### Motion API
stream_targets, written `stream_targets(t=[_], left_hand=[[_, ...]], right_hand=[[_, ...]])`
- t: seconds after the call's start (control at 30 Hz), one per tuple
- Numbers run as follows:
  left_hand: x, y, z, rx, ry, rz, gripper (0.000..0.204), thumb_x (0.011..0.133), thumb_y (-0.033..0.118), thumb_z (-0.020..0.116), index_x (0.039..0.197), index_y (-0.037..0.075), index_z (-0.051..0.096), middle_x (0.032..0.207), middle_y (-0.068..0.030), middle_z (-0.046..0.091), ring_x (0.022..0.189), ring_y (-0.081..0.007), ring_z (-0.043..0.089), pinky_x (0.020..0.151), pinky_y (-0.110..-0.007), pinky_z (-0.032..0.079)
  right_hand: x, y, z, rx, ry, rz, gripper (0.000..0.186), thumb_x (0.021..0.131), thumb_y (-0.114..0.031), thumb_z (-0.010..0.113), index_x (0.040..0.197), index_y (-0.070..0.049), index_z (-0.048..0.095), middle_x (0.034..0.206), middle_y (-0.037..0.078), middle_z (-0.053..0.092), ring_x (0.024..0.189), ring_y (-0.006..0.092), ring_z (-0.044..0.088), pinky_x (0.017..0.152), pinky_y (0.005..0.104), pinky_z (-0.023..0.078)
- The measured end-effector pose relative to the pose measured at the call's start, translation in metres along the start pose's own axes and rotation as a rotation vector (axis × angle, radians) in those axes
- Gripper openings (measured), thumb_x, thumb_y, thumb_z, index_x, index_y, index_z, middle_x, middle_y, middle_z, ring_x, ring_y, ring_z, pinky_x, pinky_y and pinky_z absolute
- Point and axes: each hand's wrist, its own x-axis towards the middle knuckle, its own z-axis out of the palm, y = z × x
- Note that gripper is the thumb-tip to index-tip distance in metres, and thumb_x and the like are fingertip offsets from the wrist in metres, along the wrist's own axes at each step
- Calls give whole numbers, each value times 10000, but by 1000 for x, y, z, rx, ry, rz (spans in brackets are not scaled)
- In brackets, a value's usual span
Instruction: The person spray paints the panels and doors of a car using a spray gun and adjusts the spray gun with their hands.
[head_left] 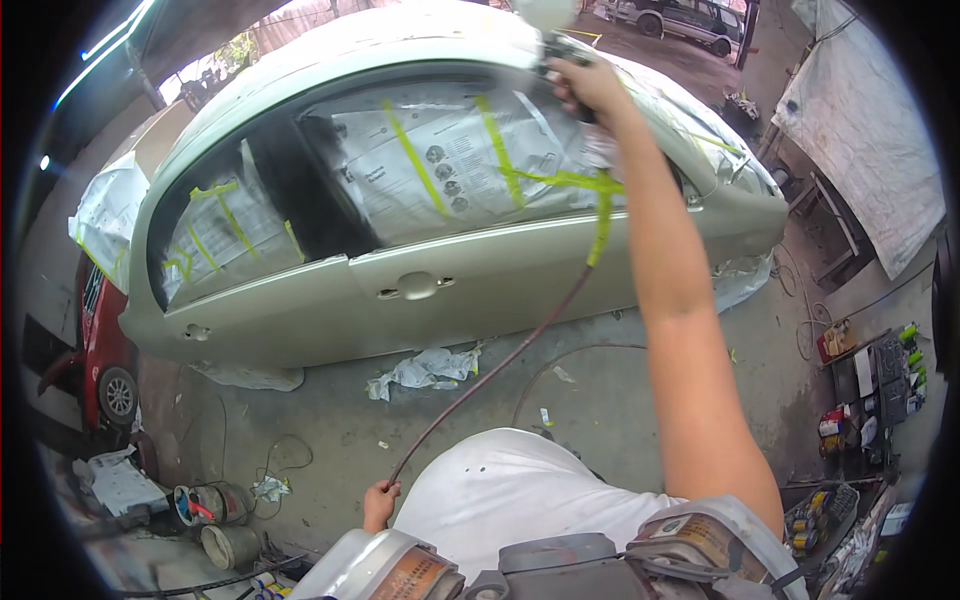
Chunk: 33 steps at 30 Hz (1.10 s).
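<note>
My right hand [598, 88] is raised with its fingers wrapped round a spray gun [547, 45], whose pale cup is at the top edge, over the car's roofline. A hose [536, 335] hangs from below it, with yellow-green tape around its upper part. My left hand [380, 503] grips that hose low beside my white shirt. In front of me is a pale green car [530, 270], its side windows covered with printed paper [410, 160] and strips of tape. Respirator cartridges [715, 535] show at the bottom edge.
A red car [105, 370] stands at the left, with buckets [225, 545] below it. Crumpled paper [425, 372] and hoses lie on the concrete floor. At the right are a hanging sheet [860, 120] and cluttered shelves with cans [870, 385]. Another vehicle [680, 22] stands at the back.
</note>
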Motion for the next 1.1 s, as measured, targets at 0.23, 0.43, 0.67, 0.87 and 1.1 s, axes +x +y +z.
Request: stream_targets(t=[0.23, 0.43, 0.67, 0.87, 1.1], left_hand=[[7, 66, 21, 199, -72, 103, 281, 816, 314, 689, 968, 81, 728, 823, -146, 701, 761, -263, 670, 712, -369, 497], [6, 120, 2, 231, -72, 164, 283, 822, 304, 684, 982, 72, 718, 819, -151, 689, 760, -273, 657, 718, -370, 493], [46, 137, -31, 220, 29, 214, 230, 842, 244, 659, 966, 52, 694, 786, -149, 672, 743, -272, 641, 716, -365, 487], [60, 95, -87, 60, 315, 105, 195, 841, 201, 648, 931, 28, 657, 804, -157, 656, 745, -276, 629, 716, -374, 483], [83, -6, -147, -327, 520, 308, 169, 803, 150, 659, 925, 34, 663, 897, -144, 649, 871, -311, 630, 787, -379, 482]], right_hand=[[-64, 107, -220, 108, 294, 121, 269, 880, -307, 694, 912, -42, 657, 760, 23, 622, 608, 99, 579, 465, 257, 495], [-98, 209, -315, 168, 484, 232, 218, 882, -251, 679, 866, -36, 645, 733, 23, 616, 575, 104, 573, 445, 264, 476], [-94, 225, -330, -44, 804, 421, 110, 866, -146, 619, 832, -41, 621, 670, 26, 603, 489, 123, 548, 401, 291, 451], [3, 143, -218, 88, 503, 241, 129, 879, -186, 625, 863, -58, 617, 689, 29, 609, 511, 118, 552, 431, 294, 466], [109, -14, -8, 58, 202, 10, 249, 899, -327, 654, 932, -81, 627, 700, 19, 590, 545, 129, 566, 443, 287, 466]])
